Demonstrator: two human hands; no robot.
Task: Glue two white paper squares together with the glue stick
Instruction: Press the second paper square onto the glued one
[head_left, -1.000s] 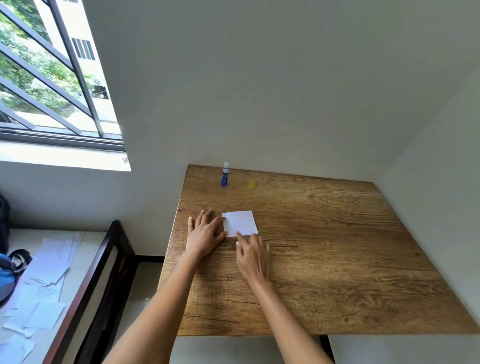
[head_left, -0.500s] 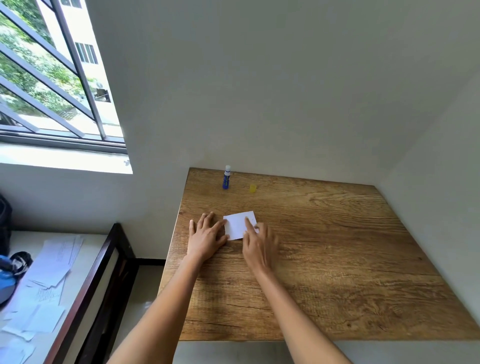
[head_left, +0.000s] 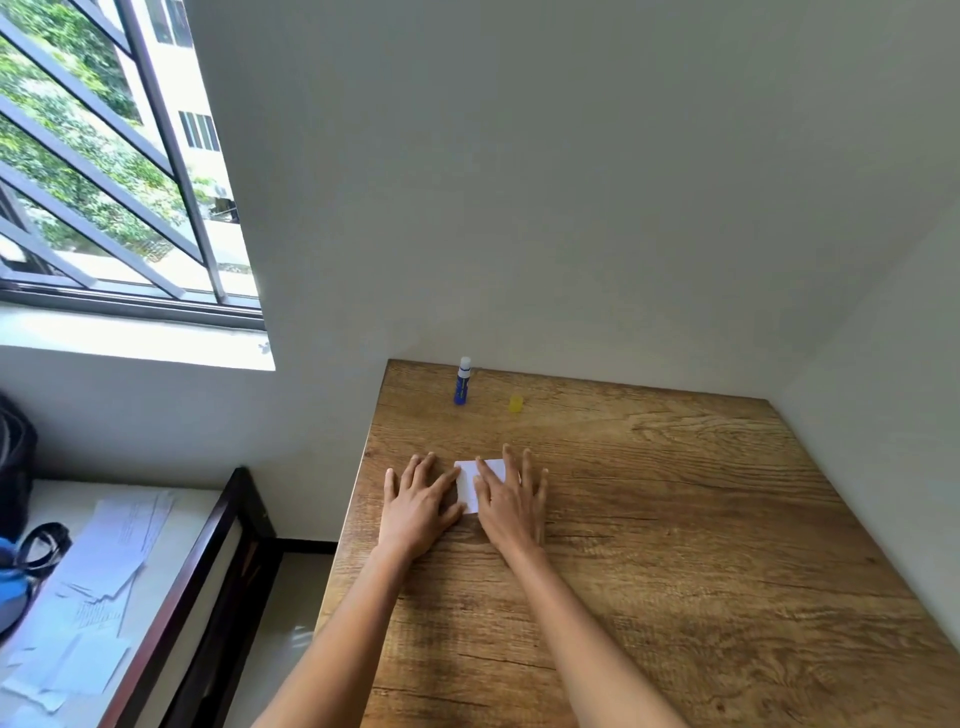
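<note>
A white paper square (head_left: 470, 480) lies flat on the wooden table (head_left: 675, 545), near its left side. My right hand (head_left: 511, 499) lies flat on top of it with straight, spread fingers and covers most of the paper. My left hand (head_left: 421, 501) rests flat on the table just left of the paper, fingertips touching its left edge. Whether there is a second sheet under the first I cannot tell. The blue glue stick (head_left: 463, 381) stands upright and uncapped at the far edge, well beyond both hands. Its yellow cap (head_left: 515, 403) sits on the table to the right of it.
White walls close the table at the back and the right. To the left, a dark wooden frame (head_left: 208, 571) borders a lower surface strewn with loose papers (head_left: 104, 571). A barred window (head_left: 104, 182) is at the upper left.
My right hand has slid forward from the paper's near edge up onto the paper, covering most of it. My left hand has stayed at the paper's left edge.
</note>
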